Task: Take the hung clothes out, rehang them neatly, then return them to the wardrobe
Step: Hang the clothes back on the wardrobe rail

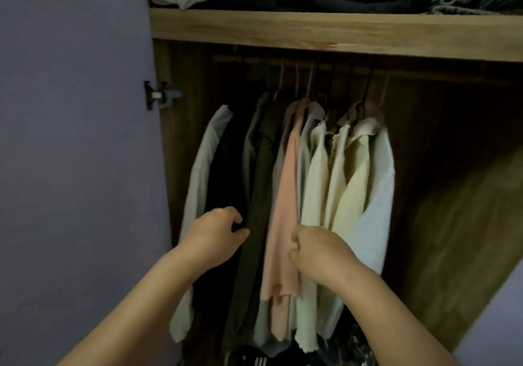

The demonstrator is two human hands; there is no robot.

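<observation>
Right now my left hand [216, 238] curls its fingers into the dark clothes [226, 167] hanging on the rail [353, 68], while my right hand [319, 252] pinches the pink top [285, 196] beside them.

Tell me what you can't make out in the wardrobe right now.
- Rail, head view: in deep shadow under the shelf; hanger hooks barely show.
- Dark clothes: too dark to count or tell apart.
- Right hand: fingertips tucked into the peach top; grip unclear.
- Left hand: blurred; contact with the green top uncertain.
- Wardrobe floor: cut off by the bottom edge.
</observation>
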